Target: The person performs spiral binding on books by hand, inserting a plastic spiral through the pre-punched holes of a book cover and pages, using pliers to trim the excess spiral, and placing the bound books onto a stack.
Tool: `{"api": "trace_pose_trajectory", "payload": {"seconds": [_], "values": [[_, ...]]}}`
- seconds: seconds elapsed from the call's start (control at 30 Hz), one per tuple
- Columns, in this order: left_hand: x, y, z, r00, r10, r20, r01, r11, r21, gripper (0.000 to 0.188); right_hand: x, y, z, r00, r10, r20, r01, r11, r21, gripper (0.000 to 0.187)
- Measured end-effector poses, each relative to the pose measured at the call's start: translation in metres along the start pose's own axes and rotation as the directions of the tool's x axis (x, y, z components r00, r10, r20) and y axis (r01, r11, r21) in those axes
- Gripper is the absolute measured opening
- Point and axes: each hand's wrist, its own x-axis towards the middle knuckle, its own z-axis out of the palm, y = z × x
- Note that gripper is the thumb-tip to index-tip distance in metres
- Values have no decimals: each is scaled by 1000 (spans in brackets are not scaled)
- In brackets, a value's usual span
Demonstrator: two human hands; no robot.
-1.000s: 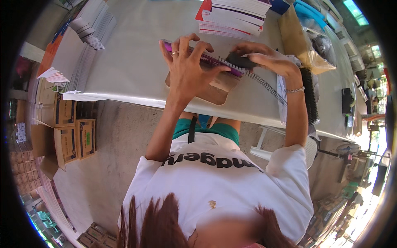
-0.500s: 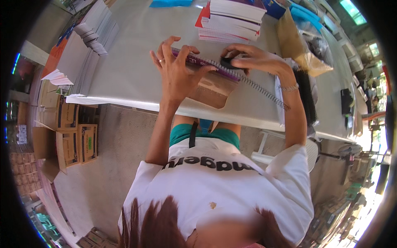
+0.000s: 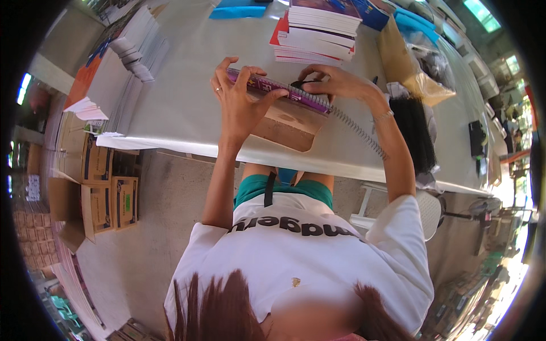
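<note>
A purple book (image 3: 301, 100) stands tilted on its edge near the table's front. My left hand (image 3: 234, 99) grips its left part, the thumb on the near face and the fingers over the far side. Along the book's right part runs a thin metal spiral coil (image 3: 359, 126), its loose tail trailing right toward my right forearm. My right hand (image 3: 344, 84) is closed around a small black object (image 3: 301, 84) at the book's upper edge, beside the coil; my fingers partly hide this object. Under the book lies a brown cardboard piece (image 3: 288, 132).
A stack of books (image 3: 318, 37) stands behind my hands. More upright stacks (image 3: 108, 82) line the left table edge. At right are a bundle of black coils (image 3: 413, 133) and a brown paper package (image 3: 406, 62). Cardboard boxes (image 3: 124, 199) sit on the floor at left.
The loose coil tail has shifted left and hangs slightly lower. The book has tilted a little, showing more of its purple face. My right hand has moved slightly left along the edge.
</note>
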Motion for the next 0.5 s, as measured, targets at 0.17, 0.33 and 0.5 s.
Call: {"api": "trace_pose_trajectory", "payload": {"seconds": [0.17, 0.33, 0.5], "values": [[-1, -5, -4, 1000, -23, -12, 23, 1000, 2, 50, -6, -16, 2, 972, -219, -82, 228, 965, 131, 57], [2, -5, 0, 1000, -3, -11, 2, 995, -102, 48, 11, 11, 5, 968, 234, -90, -244, 962, -121, 57], [-2, -12, 7, 999, -50, -10, 46, 973, -227, 49, -12, -31, 5, 999, -31, -30, 41, 899, 435, 71]]}}
